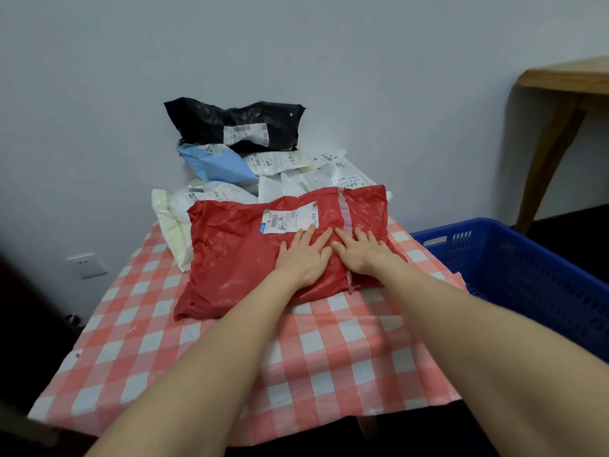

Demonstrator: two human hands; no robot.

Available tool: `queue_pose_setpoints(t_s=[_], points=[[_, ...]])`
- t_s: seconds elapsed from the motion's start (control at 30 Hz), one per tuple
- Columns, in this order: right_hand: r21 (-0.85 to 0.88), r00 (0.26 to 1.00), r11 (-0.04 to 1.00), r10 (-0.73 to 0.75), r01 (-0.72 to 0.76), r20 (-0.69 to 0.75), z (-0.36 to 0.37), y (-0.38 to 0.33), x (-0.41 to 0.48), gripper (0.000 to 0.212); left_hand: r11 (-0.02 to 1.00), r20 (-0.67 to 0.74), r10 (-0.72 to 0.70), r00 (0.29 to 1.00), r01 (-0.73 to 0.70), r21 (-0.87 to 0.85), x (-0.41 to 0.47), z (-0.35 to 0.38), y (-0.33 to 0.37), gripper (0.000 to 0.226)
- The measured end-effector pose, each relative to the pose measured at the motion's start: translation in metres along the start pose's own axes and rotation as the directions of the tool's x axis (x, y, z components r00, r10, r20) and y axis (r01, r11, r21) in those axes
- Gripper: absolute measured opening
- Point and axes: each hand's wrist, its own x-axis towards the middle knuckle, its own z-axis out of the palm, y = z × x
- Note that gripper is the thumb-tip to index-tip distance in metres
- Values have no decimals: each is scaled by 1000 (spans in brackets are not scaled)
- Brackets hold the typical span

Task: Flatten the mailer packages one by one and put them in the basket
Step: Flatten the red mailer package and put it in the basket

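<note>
On the red mailer (237, 258), both hands (304, 258) (362, 255) flat, side by side.

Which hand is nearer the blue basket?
Right. The right hand presses the red mailer on the side toward the basket; the left hand lies beside it, farther away.

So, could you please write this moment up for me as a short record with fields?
surface: table with checked cloth
being flattened: red mailer, at the front of the table
left hand: flat on the red mailer, fingers straight
right hand: flat on the red mailer, beside the left hand
waiting: pile behind it, black mailer on top
basket: blue basket, right of the table
</note>
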Motion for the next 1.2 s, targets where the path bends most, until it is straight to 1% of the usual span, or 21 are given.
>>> queue_pose_setpoints(t_s=[0.03, 0.1, 0.13, 0.17, 0.2, 0.27, 0.33, 0.43, 0.53, 0.63, 0.87, 1.07, 1.2], points=[[4, 1000, 1000, 3, -3, -30, -6, -4, 0, 61, 999, -22, 10, 1000, -10, 34, -3, -5, -5, 51], [10, 985, 999, -31, 33, -171, -15, -18, -3, 62, 996, -89, -1, 996, 8, 86, -8, -16, -18, 52], [-2, 969, 997, -74, 76, -236, -18, -27, -4, 60, 995, -109, -20, 994, 31, 99, -11, -21, -25, 52], [-38, 954, 992, -129, 124, -270, -19, -37, -6, 59, 993, -113, -45, 993, 57, 107, -14, -25, -32, 52], [-93, 944, 982, -184, 164, -274, -17, -47, -8, 58, 990, -105, -69, 992, 81, 117, -17, -27, -40, 52], [-193, 938, 955, -266, 225, -223, -9, -63, -11, 57, 983, -76, -98, 992, 109, 151, -23, -28, -53, 53], [-242, 941, 934, -303, 262, -152, 1, -71, -12, 56, 974, -49, -116, 992, 124, 192, -28, -23, -63, 53], [-327, 947, 907, -309, 264, -92, 17, -71, -10, 57, 968, -7, -137, 991, 135, 212, -31, -12, -72, 53], [-379, 950, 892, -301, 248, -86, 27, -68, -5, 58, 975, 15, -139, 990, 134, 177, -30, 1, -74, 53], [-387, 951, 890, -296, 240, -92, 31, -67, 0, 58, 979, 5, -142, 990, 140, 147, -28, 8, -76, 53], [-416, 955, 882, -281, 220, -91, 34, -69, 2, 58, 975, -40, -134, 990, 139, 172, -30, 12, -75, 54], [-407, 958, 886, -276, 224, -73, 34, -70, 2, 57, 977, -18, -142, 990, 143, 159, -29, 11, -76, 56], [-364, 960, 900, -275, 239, -49, 27, -71, 1, 57, 982, 32, -154, 988, 149, 114, -28, 4, -76, 55]])
